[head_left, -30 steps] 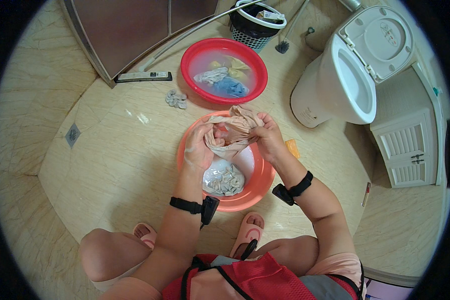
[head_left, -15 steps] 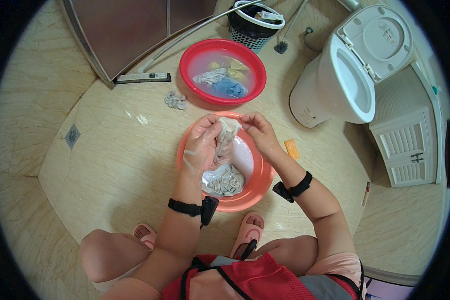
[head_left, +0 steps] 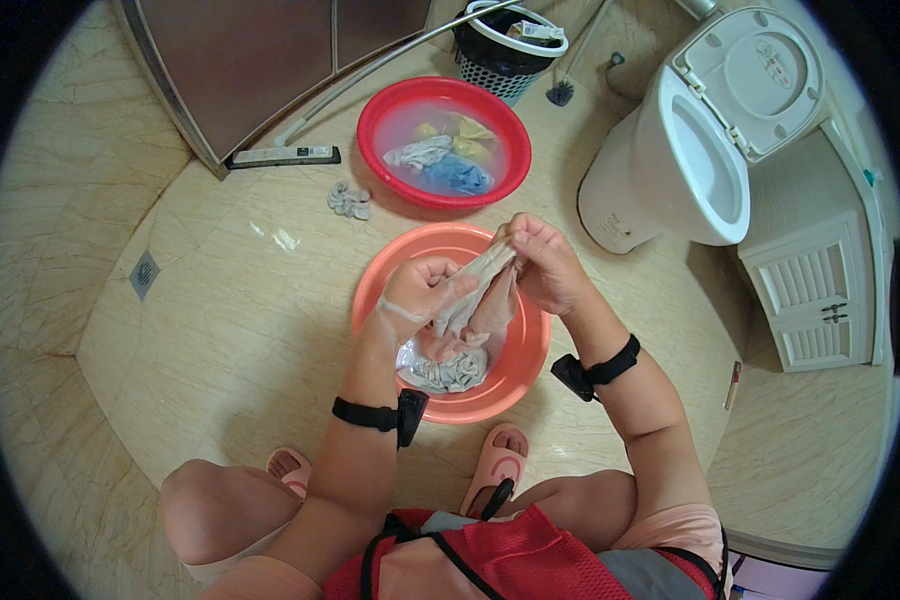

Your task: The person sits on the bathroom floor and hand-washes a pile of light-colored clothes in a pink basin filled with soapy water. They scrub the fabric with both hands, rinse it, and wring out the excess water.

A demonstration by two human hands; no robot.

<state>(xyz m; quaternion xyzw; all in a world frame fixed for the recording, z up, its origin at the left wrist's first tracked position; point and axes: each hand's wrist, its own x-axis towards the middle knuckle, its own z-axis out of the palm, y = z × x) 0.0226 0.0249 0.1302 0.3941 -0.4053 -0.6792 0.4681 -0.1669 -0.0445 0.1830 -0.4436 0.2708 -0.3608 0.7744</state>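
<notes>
Over the orange basin (head_left: pixel 368 345) I hold a wet white-and-pink piece of clothing (head_left: pixel 475 300) stretched between both hands. My right hand (head_left: pixel 548 265) pinches its upper end above the basin's far right rim. On the other side, my left hand (head_left: pixel 420 290) grips the lower part of the fabric, thumb on top. Suds streak the left wrist. Under the held piece, a crumpled greyish-white cloth (head_left: pixel 450 372) lies in the basin with some soapy water. The lower end of the held piece hangs down close to this cloth.
Beyond stands a red basin (head_left: pixel 370 160) of cloudy water with white, blue and yellow clothes. A small grey cloth (head_left: pixel 349 200) lies on the floor beside it. A toilet (head_left: pixel 630 170) and white cabinet (head_left: pixel 820 290) stand right; a trash bin (head_left: pixel 505 75) and a toilet brush (head_left: pixel 561 93) farther back.
My right hand has moved right and slightly up, pulling the cloth out longer and wider. The left hand has dropped slightly. The orange bar on the floor is now hidden by my right arm.
</notes>
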